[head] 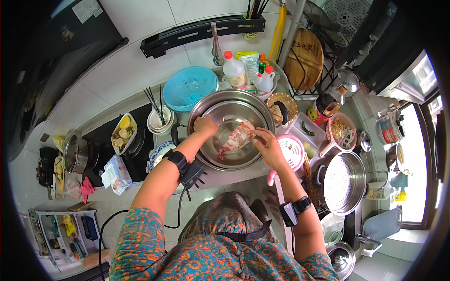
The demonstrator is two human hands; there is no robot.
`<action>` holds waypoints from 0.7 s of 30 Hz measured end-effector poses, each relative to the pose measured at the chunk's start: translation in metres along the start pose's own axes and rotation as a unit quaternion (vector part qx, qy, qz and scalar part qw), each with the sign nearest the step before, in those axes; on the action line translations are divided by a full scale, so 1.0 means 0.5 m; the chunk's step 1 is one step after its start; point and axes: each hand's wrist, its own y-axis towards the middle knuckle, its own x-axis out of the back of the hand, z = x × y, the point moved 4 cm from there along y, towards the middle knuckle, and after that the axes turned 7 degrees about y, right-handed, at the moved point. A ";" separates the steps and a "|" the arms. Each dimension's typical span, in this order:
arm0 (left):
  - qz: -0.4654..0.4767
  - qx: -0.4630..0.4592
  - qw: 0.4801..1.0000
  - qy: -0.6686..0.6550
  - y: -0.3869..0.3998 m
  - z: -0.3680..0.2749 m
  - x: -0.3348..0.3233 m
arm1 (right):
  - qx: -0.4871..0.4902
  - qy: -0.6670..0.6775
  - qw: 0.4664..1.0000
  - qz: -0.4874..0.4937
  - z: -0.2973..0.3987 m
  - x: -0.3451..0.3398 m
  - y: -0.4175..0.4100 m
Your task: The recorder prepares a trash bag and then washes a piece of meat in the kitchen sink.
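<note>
A pale pink piece of raw meat [238,137] lies slantwise in a shiny stainless steel basin [230,159]. That basin sits inside a larger steel pot [230,94] with black side handles. My left hand [206,125] is curled over the inner basin's upper left rim, its fingertips partly hidden. At the meat's right end is my right hand [266,142], fingers spread and fingertips at the meat's edge. Whether they press on it is unclear.
Around the pot stand a blue plastic colander [191,87], white bowls with chopsticks [160,119], a pink-rimmed strainer [290,152] and a clear tray with green peppers [307,130]. Bottles [235,70] line the back. A steel steamer [342,182] stands right; a food dish [124,133] sits left.
</note>
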 end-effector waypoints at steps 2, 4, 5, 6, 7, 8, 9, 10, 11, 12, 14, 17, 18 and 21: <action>-0.001 0.004 0.999 0.041 0.010 -0.001 -0.001 | 0.000 0.001 1.000 0.004 0.004 0.000 0.000; -0.003 0.005 0.997 0.081 0.016 -0.008 -0.002 | -0.001 0.000 1.000 0.006 0.001 0.002 -0.001; -0.009 0.007 0.996 0.089 0.018 -0.011 -0.002 | 0.001 0.006 1.000 0.004 -0.004 0.003 -0.001; -0.016 0.010 0.995 0.096 0.023 -0.010 -0.001 | 0.003 0.013 1.000 0.002 -0.005 0.002 -0.001; -0.017 0.008 0.995 0.097 0.030 -0.010 0.003 | 0.003 0.013 1.000 -0.001 -0.005 0.003 -0.001; 0.007 0.008 0.997 0.080 0.039 -0.009 0.004 | 0.005 0.021 1.000 -0.001 -0.006 0.002 -0.002; 0.030 0.010 0.998 0.062 0.048 -0.002 0.001 | 0.007 0.029 1.000 0.000 -0.001 0.000 -0.002; 0.029 0.010 0.998 0.063 0.055 0.008 0.001 | 0.008 0.030 1.000 0.000 0.003 -0.003 -0.002; 0.013 0.016 0.997 0.069 0.061 0.021 0.004 | 0.015 0.020 1.000 -0.001 0.009 -0.008 -0.003; -0.002 0.020 0.997 0.075 0.067 0.028 0.006 | 0.021 0.009 1.000 -0.004 0.012 -0.010 -0.003; -0.009 -0.029 0.995 0.096 0.044 -0.005 0.028 | 0.033 0.007 0.999 -0.027 0.000 0.000 -0.008; -0.016 -0.110 0.985 0.130 0.032 0.002 0.064 | 0.079 -0.015 0.996 -0.049 0.013 -0.010 -0.017; -0.054 -0.101 0.987 0.111 0.016 -0.009 0.090 | 0.105 -0.044 0.991 -0.064 0.017 -0.009 -0.019; -0.112 -0.066 0.989 0.068 0.004 -0.008 0.142 | 0.138 -0.045 0.986 -0.083 0.025 -0.012 -0.019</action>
